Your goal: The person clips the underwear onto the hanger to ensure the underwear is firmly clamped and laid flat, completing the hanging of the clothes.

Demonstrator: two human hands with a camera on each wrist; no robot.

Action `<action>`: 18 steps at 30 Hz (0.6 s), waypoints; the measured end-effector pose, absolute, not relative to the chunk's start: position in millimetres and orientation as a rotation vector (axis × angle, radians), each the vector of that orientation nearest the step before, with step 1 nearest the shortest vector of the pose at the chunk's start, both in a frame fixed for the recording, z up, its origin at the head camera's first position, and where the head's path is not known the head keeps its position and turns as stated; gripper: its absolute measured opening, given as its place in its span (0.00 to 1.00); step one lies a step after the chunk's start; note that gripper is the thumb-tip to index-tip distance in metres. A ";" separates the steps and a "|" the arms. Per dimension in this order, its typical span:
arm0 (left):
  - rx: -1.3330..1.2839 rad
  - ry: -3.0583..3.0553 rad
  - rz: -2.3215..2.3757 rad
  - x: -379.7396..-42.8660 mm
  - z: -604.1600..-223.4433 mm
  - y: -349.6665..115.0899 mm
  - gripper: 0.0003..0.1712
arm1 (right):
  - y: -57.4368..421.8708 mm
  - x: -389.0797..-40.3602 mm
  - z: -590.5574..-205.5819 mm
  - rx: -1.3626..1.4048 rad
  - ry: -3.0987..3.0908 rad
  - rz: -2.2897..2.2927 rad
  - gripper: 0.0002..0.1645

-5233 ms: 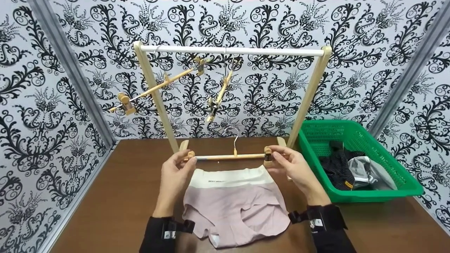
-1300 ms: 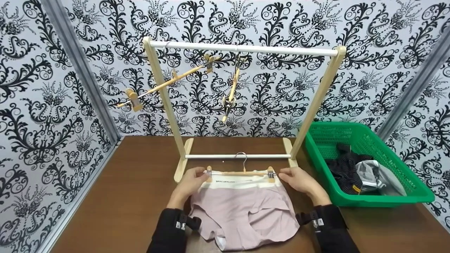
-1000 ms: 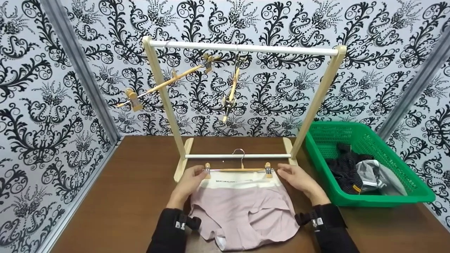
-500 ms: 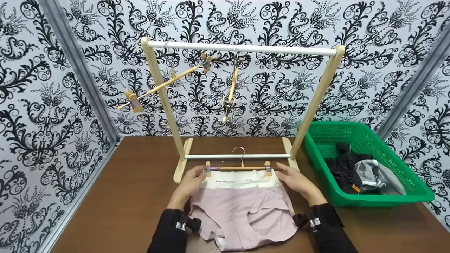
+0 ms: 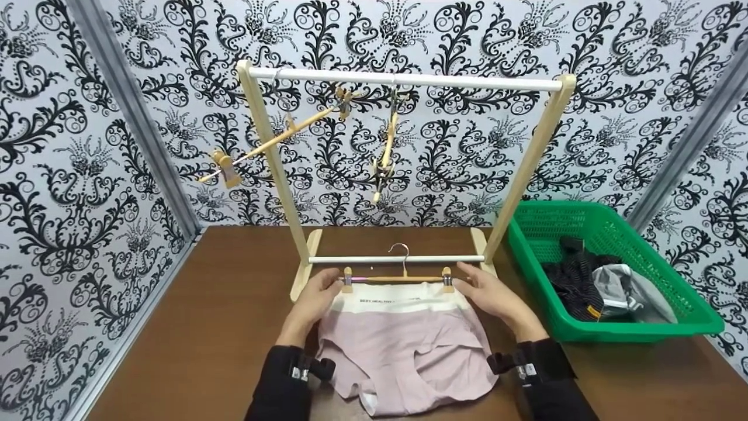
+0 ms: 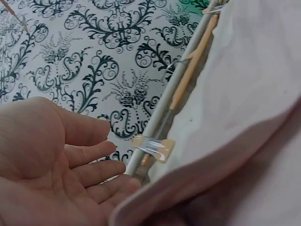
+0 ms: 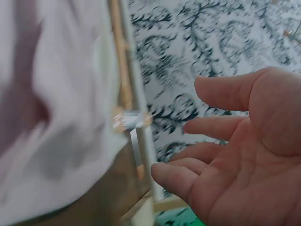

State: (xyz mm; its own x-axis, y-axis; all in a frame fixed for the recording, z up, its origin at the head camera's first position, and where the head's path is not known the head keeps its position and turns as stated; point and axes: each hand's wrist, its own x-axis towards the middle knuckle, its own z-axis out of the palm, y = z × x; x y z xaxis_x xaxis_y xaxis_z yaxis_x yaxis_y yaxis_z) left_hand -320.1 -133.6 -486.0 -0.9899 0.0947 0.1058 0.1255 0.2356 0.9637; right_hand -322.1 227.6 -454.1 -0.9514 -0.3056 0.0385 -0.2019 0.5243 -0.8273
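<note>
Pale pink underpants [image 5: 403,351] with a cream waistband [image 5: 380,299] lie spread on the table. A wooden clip hanger [image 5: 385,279] lies along the waistband's top edge. Its left clip [image 5: 347,280] and right clip [image 5: 447,282] overlap the waistband; whether they bite the cloth cannot be made out. My left hand [image 5: 312,301] is beside the hanger's left end, with fingers extended and nothing held in the left wrist view. Beyond the other end is my right hand [image 5: 494,295]. The right wrist view shows its fingers [image 7: 211,127] spread and loose, apart from the clip.
Behind the underpants stands a wooden rack with a white top rail [image 5: 456,82] and lower rail [image 5: 444,258]. Two clip hangers, one at the left [image 5: 292,130] and one mid-rail [image 5: 390,140], hang there. At right, a green basket [image 5: 631,333] holds dark and grey clothes [image 5: 631,289].
Earlier, both hands pinched the hanger's clips above the waistband. The hanger then came down onto it and later shifted slightly toward the rack. My fingers have since loosened from its ends.
</note>
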 end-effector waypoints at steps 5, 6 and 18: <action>-0.197 -2.537 -1.796 -318.4 -484.5 -134.0 0.26 | 207.3 -318.4 -443.1 -0.710 2.669 -1.336 0.35; -0.202 -2.555 -1.769 -317.9 -485.3 -134.2 0.26 | 200.8 -319.3 -441.9 -0.772 2.683 -1.299 0.35; -0.279 -2.654 -1.589 -315.0 -490.6 -135.3 0.22 | 84.7 -355.5 -450.4 -0.838 2.765 -0.945 0.27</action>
